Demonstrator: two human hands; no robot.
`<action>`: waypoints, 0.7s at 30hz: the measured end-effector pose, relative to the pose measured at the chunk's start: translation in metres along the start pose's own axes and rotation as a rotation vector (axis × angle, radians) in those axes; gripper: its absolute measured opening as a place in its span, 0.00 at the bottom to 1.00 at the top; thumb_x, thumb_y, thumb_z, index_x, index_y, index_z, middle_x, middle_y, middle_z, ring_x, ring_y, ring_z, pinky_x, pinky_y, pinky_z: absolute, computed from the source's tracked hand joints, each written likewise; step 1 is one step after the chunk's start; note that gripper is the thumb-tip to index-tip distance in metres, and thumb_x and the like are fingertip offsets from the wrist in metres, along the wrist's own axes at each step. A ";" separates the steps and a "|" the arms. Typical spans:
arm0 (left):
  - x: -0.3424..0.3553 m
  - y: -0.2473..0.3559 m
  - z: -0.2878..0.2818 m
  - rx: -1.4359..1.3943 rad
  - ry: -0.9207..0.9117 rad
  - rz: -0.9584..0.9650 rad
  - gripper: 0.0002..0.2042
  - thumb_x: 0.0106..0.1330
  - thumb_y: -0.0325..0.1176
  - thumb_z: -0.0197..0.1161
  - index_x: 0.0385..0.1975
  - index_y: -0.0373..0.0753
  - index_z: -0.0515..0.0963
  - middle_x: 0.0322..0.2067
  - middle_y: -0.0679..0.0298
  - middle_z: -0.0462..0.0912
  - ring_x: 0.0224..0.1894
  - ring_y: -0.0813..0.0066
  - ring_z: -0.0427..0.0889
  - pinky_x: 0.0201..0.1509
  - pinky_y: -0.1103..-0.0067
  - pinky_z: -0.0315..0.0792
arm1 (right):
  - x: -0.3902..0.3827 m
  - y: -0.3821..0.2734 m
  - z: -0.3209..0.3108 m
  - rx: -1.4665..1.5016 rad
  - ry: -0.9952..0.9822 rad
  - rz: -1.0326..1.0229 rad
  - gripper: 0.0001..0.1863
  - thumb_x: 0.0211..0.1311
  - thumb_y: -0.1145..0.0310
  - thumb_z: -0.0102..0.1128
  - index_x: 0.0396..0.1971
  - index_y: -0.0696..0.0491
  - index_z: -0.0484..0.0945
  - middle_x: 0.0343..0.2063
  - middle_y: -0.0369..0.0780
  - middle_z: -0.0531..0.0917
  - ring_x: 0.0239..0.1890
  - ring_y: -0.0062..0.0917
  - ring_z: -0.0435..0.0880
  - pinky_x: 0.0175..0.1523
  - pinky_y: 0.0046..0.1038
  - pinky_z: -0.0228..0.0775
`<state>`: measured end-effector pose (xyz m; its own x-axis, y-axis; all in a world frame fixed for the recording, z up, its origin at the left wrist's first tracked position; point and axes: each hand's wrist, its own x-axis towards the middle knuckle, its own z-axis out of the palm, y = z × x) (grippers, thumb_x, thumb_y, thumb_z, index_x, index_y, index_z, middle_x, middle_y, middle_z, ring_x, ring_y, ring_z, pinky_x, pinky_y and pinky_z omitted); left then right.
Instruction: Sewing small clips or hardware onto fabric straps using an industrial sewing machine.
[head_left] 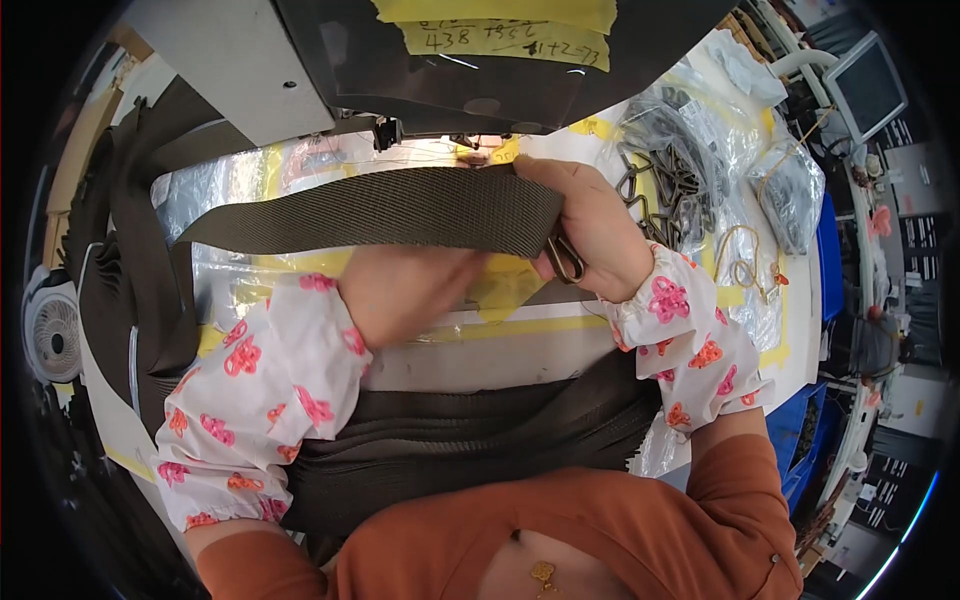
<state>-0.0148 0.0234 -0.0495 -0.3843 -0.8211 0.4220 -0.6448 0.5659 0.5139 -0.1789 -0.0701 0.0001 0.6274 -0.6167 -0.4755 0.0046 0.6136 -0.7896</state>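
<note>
A dark olive-brown webbing strap (390, 212) stretches across the middle, from the pile at the left to my right hand (595, 225). That hand is closed on the strap's end, and a bronze-coloured metal loop (565, 258) sits at its fingers against the webbing. My left hand (420, 290) is under the near side of the strap. Motion smears it and its fingers are hidden behind the webbing. Just beyond the strap is the lit needle area of a sewing machine (460, 70).
Folded webbing (130, 230) is heaped at the left, and more webbing (480, 430) lies in front of my body. Loose metal loops (675, 180) and plastic bags (790, 200) cover the right of the table. Blue bins (800, 440) stand beyond its right edge. A small fan (52, 335) is far left.
</note>
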 end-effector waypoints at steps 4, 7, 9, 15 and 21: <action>0.013 -0.021 -0.006 -0.157 0.247 -0.128 0.10 0.55 0.30 0.59 0.37 0.39 0.77 0.35 0.61 0.78 0.35 0.66 0.79 0.37 0.76 0.72 | 0.003 0.010 -0.006 0.011 -0.090 0.155 0.16 0.65 0.65 0.41 0.33 0.64 0.72 0.16 0.43 0.77 0.09 0.25 0.75 0.11 0.23 0.69; -0.001 -0.025 -0.010 0.398 0.106 -0.056 0.10 0.55 0.31 0.60 0.37 0.40 0.77 0.37 0.62 0.78 0.37 0.68 0.78 0.40 0.77 0.72 | 0.002 0.007 -0.012 -0.005 -0.135 0.206 0.16 0.66 0.65 0.38 0.33 0.63 0.71 0.16 0.43 0.77 0.09 0.25 0.75 0.12 0.23 0.70; 0.002 -0.019 -0.014 0.377 0.102 -0.040 0.10 0.56 0.31 0.60 0.37 0.40 0.77 0.37 0.62 0.78 0.36 0.68 0.78 0.40 0.76 0.72 | 0.005 0.005 -0.017 0.009 -0.181 0.220 0.16 0.66 0.65 0.36 0.34 0.62 0.71 0.16 0.43 0.77 0.10 0.25 0.75 0.13 0.23 0.70; 0.009 -0.029 -0.020 0.696 -0.017 0.150 0.12 0.59 0.34 0.55 0.42 0.41 0.75 0.37 0.61 0.76 0.39 0.66 0.76 0.42 0.75 0.70 | 0.002 0.011 -0.010 0.033 -0.023 0.110 0.18 0.66 0.59 0.34 0.40 0.58 0.68 0.18 0.41 0.75 0.11 0.21 0.71 0.15 0.19 0.63; 0.022 -0.023 -0.010 0.938 -0.160 0.086 0.15 0.61 0.37 0.52 0.48 0.41 0.71 0.42 0.59 0.75 0.45 0.64 0.74 0.49 0.75 0.68 | 0.019 0.036 -0.033 -0.772 0.290 -0.807 0.27 0.37 0.63 0.72 0.38 0.58 0.72 0.20 0.41 0.78 0.21 0.25 0.78 0.26 0.25 0.69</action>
<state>-0.0023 -0.0072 -0.0447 -0.4963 -0.8193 0.2872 -0.8502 0.3919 -0.3515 -0.1922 -0.0758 -0.0505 0.4561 -0.8436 0.2833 -0.2176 -0.4144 -0.8837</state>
